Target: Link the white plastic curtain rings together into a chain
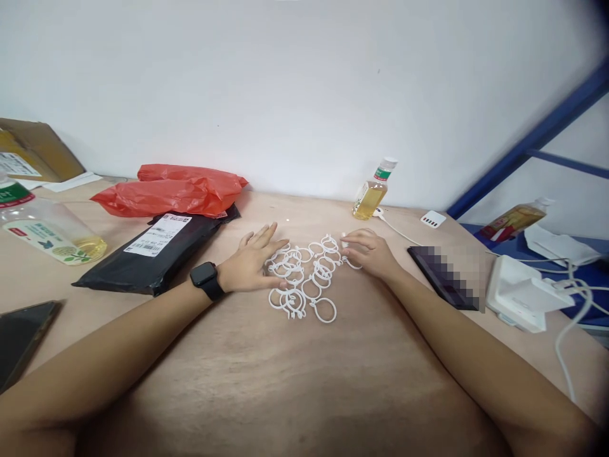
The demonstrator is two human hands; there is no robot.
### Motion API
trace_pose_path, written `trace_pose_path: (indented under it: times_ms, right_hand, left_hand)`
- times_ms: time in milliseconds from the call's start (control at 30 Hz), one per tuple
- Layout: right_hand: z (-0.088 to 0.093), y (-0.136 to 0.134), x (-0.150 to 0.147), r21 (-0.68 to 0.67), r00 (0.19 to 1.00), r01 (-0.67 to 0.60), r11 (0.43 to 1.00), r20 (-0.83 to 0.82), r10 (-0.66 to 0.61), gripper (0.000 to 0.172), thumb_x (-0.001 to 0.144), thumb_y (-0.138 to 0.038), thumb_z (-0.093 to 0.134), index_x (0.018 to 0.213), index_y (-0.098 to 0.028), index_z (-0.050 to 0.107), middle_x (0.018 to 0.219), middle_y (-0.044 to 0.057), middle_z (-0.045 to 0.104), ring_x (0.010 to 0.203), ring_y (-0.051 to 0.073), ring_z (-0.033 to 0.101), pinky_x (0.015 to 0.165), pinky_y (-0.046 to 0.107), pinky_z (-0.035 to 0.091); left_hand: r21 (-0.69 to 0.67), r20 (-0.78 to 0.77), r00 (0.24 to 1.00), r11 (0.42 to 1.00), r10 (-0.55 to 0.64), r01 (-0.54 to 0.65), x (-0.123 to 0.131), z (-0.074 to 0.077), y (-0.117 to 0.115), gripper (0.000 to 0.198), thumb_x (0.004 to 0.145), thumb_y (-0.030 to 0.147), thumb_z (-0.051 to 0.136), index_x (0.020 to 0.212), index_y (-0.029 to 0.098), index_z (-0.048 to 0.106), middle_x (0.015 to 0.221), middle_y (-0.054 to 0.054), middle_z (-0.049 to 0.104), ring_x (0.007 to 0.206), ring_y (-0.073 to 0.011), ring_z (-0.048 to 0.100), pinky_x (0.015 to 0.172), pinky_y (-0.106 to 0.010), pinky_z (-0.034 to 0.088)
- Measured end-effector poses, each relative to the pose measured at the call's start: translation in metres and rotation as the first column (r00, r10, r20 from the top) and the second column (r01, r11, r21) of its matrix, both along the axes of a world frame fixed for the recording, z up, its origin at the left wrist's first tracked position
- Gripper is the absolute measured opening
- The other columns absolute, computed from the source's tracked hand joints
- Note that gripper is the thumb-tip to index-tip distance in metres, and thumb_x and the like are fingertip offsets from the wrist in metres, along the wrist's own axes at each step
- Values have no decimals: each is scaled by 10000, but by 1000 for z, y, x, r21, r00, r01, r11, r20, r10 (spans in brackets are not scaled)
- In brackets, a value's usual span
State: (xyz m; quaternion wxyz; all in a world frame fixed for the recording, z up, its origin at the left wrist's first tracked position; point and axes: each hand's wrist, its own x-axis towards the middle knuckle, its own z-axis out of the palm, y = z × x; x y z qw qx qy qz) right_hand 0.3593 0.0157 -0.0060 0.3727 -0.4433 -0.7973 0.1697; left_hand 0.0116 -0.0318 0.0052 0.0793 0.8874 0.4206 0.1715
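Note:
A loose cluster of thin white plastic rings (325, 310), each with a small clip or eyelet, lies on the wooden table between my hands. Several of them overlap. My left hand (254, 259), wearing a black watch (207, 280) at the wrist, is at the cluster's left edge with fingers spread, the fingertips and thumb over or against the nearest rings. At the right edge is my right hand (368, 252), its fingers bent together around small white parts of a ring. That ring's arc (353, 264) shows below the fingers; the rest is hidden by the hand.
Left lie a black parcel (143, 257), a red plastic bag (176, 190), a large bottle (52, 231), a phone (26, 336) and a cardboard box (42, 149). Right are a small bottle (372, 195), a dark tablet-like device (432, 273), a charger (432, 219) and white cables (566, 330).

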Motion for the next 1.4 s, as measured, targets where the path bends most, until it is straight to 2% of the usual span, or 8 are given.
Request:
trace_pose_path:
  times_ms: [200, 467, 700, 867, 1000, 1167, 1300, 1400]
  right_hand:
    - [-4, 2, 1, -93, 925, -161, 983, 332, 183, 882, 724, -740, 652, 1436, -240, 505, 1551, 164, 371, 1430, 399, 311, 1147, 618, 258]
    - [-1, -24, -29, -184, 825, -393, 901, 362, 433, 973, 714, -809, 577, 1522, -318, 348, 1616, 90, 263, 1483, 377, 219, 1191, 599, 182]
    - [1, -47, -50, -189, 783, -407, 894, 433, 448, 1129, 611, -794, 693, 1534, -252, 333, 1633, 134, 187, 1496, 408, 133, 1200, 601, 142]
    - [-1, -53, -54, -163, 796, -392, 905, 433, 423, 1099, 614, -776, 711, 1521, -264, 360, 1625, 138, 217, 1486, 417, 162, 1191, 609, 165]
    - [-2, -52, -54, -149, 817, -409, 901, 381, 433, 1033, 634, -751, 721, 1489, -258, 415, 1549, 150, 377, 1445, 393, 276, 1177, 600, 211]
    - [3, -48, -54, -118, 850, -472, 874, 200, 487, 791, 727, -687, 699, 1378, -268, 540, 1379, 130, 565, 1331, 332, 458, 1113, 546, 356]
    - [8, -48, -54, -70, 860, -504, 861, 52, 508, 577, 830, -581, 663, 1312, -273, 585, 1233, 100, 666, 1161, 266, 606, 999, 453, 484]
    - [8, -46, -53, -28, 887, -461, 887, 21, 462, 488, 858, -509, 666, 1279, -269, 606, 1227, 97, 670, 1134, 251, 627, 974, 430, 505]
  left_hand:
    - [-116, -180, 978, 989, -108, 88, 0, -6, -4, 1230, 619, 873, 591, 1566, 197, 191, 1625, -220, 2, 1487, -470, 48, 1147, -685, 75]
    - [-97, -118, 986, 990, -114, 103, 16, -12, -11, 1179, 620, 863, 606, 1553, 247, 233, 1631, -181, 120, 1478, -463, 148, 1153, -674, 105]
    - [-61, -78, 988, 990, -132, 127, 19, -14, -14, 1170, 629, 858, 604, 1545, 218, 260, 1624, -201, 136, 1473, -457, 181, 1146, -667, 155]
    - [-19, -23, 986, 987, -162, 162, 22, -13, -17, 1139, 647, 846, 605, 1532, 203, 286, 1602, -204, 229, 1452, -439, 256, 1142, -640, 209]
    - [10, 37, 974, 975, -222, 222, 23, -11, -17, 1083, 670, 819, 621, 1512, 205, 323, 1520, -206, 398, 1383, -408, 393, 1122, -596, 292]
    - [10, 143, 943, 953, -302, 304, 23, -9, -14, 977, 682, 809, 622, 1416, 188, 448, 1450, -205, 476, 1315, -371, 480, 1094, -540, 378]
    - [55, 238, 887, 918, -395, 393, 21, -9, -10, 980, 706, 796, 612, 1442, 183, 406, 1448, -207, 476, 1335, -359, 466, 1097, -529, 396]
    - [33, 245, 909, 940, -337, 339, 19, -7, -9, 965, 709, 807, 594, 1439, 201, 417, 1467, -196, 465, 1351, -360, 451, 1110, -544, 373]
